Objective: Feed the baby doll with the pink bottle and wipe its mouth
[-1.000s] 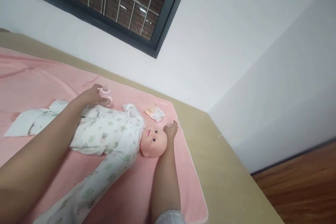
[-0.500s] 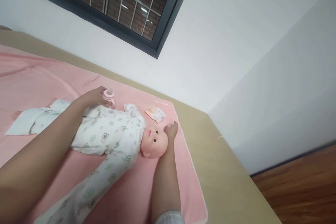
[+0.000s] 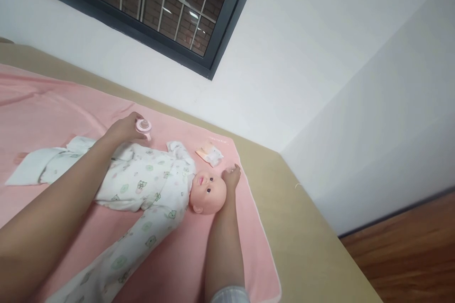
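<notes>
A baby doll (image 3: 209, 194) in a white patterned outfit (image 3: 142, 177) lies on its back on a pink blanket (image 3: 170, 260), head to the right. Beyond its body, my left hand (image 3: 131, 125) is closed round a pink baby bottle (image 3: 144, 127), the nipple uncovered and facing up toward me. My left arm crosses over the doll's legs. Past the doll's head is my right hand (image 3: 232, 176), its fingers curled round something small and whitish or clear, mostly hidden. The right forearm passes close by the head.
A small folded packet (image 3: 209, 154), white and orange, rests on the blanket above the doll's head. The tan tabletop (image 3: 284, 218) extends past the blanket to a white wall (image 3: 302, 71). A dark-framed window (image 3: 208, 64) is set above.
My left hand has raised the baby bottle slightly and shifted it left, and the bottle's top now faces me more. My right hand and the doll look nearly unchanged.
</notes>
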Tool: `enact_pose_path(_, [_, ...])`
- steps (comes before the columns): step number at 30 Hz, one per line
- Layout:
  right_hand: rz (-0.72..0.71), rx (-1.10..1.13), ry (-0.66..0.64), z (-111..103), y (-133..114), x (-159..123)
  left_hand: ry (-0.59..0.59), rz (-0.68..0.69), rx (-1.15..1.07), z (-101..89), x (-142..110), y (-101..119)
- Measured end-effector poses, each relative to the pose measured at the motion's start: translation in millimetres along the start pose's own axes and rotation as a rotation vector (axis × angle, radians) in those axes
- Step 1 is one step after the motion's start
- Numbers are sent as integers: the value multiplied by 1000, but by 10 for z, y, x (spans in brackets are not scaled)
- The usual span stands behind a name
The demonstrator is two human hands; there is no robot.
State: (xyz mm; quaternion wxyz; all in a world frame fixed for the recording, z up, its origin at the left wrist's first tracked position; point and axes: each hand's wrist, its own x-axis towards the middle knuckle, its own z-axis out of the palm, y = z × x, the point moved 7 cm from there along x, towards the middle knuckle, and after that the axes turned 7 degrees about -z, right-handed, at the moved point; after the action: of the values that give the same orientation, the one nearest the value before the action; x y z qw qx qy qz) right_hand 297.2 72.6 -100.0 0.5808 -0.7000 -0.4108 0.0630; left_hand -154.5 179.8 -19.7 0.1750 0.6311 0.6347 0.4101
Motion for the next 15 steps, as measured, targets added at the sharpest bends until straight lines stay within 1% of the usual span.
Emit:
enact_pose_path(5, [56, 70, 0, -37, -91, 108, -40, 13, -8, -95, -138, 323])
enact_pose_path(8, [53, 150, -30, -46, -276, 183, -88, 52, -19, -81, -242, 560])
enact_pose_path(11, [-19, 262, -86, -64, -625, 189, -107, 87, -29, -46, -373, 823])
enact_pose_path(15, [-181, 506, -148, -129, -1260, 88, -123, 182, -58, 2, -629, 1232])
